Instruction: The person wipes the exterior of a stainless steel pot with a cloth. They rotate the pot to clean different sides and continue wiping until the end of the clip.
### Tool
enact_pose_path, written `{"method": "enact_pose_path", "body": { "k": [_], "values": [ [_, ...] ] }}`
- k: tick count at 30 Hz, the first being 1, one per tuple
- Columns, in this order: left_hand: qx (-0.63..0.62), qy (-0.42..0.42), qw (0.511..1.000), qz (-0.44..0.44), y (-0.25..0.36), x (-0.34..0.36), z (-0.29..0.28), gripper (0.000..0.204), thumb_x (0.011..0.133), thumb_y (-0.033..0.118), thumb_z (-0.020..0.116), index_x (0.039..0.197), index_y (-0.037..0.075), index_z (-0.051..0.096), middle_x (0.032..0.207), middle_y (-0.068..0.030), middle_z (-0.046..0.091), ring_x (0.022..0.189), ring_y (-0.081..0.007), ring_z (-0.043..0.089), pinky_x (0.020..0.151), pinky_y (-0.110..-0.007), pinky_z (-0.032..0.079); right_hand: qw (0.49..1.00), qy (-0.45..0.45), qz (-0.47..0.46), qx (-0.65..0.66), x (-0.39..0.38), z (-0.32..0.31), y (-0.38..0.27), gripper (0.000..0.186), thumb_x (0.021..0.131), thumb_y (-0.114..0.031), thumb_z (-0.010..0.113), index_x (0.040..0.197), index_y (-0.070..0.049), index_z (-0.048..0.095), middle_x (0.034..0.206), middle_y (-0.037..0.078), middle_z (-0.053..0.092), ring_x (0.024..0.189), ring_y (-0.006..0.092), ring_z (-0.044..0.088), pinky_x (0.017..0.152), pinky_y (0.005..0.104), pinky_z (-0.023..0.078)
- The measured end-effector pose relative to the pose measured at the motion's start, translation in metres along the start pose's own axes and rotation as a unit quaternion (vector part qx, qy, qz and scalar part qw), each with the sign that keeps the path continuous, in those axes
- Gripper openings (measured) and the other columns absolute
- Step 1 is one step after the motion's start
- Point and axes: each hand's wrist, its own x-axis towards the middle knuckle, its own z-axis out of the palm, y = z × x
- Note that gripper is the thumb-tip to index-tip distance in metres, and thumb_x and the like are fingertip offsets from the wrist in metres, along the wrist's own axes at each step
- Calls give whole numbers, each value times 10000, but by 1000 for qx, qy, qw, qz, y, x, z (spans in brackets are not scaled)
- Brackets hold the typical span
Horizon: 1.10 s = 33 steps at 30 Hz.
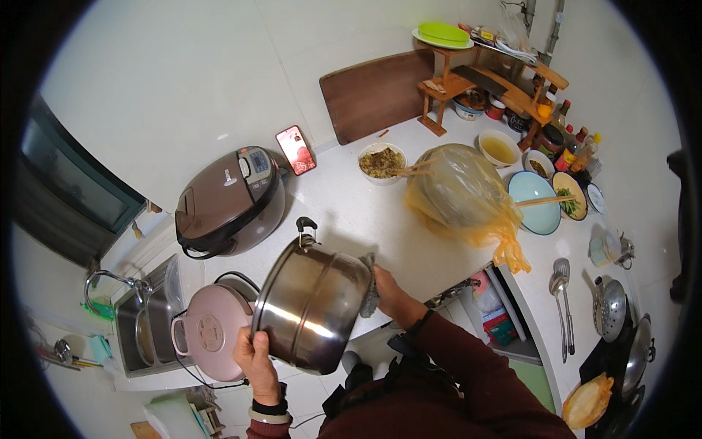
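I hold a large steel pot (303,307) tilted, at the counter's front edge beside a round pink appliance (205,329). My left hand (256,362) grips the pot's lower left, its thumb showing on the steel. My right hand (391,296) is at the pot's right side, closed on a grey cloth (369,289) pressed against it. A black side handle (306,223) points toward the wall. The pot's inside is hidden.
A brown cooker (227,205), phone (296,150), covered bag (453,190), bowls (534,208) and seasoning bottles (570,154) stand on the counter (344,201). The sink (135,340) is left, utensils (559,300) right. An open drawer (504,329) is below the right side.
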Motion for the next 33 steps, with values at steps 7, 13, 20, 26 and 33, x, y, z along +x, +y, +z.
{"method": "enact_pose_path", "body": {
  "k": [7,13,20,26,33],
  "values": [
    [-7,-4,1000,-9,-35,-8,14,637,1030,622,640,810,26,595,694,10,465,682,-132,416,627,-332,320,931,-13,-217,-293,-1,-12,-62,316,1102,-214,498,1214,50,629,1140,189,689,1032,291,678,914,367,534],
    [22,-45,999,-9,-42,-8,8,678,1008,672,620,856,12,659,693,-22,518,705,-171,467,664,-363,360,759,-47,-388,-521,-52,41,-91,234,1043,-179,564,1210,-47,661,1216,112,678,1070,237,633,928,364,516],
    [5,-71,996,-44,-28,-5,7,653,998,632,668,867,-8,664,743,-19,581,735,-149,517,674,-331,407,416,-181,-515,-727,-120,146,-70,483,879,-270,750,1302,-42,710,1363,148,629,1241,375,560,1055,530,439],
    [-8,-196,980,-9,1,13,-13,347,1034,308,734,1078,-34,700,942,-24,636,835,-137,576,732,-291,460,405,-180,-521,-730,-126,151,-63,540,838,-268,765,1321,-34,703,1338,94,665,1171,368,591,1046,535,446],
    [70,-227,971,34,46,39,14,335,1055,167,657,1327,-20,598,1036,-234,702,924,-352,700,821,-432,539,396,-199,-481,-756,-128,147,-66,615,732,-205,810,1301,-6,689,1357,166,615,1086,414,566,1013,588,443]
  ]
}}
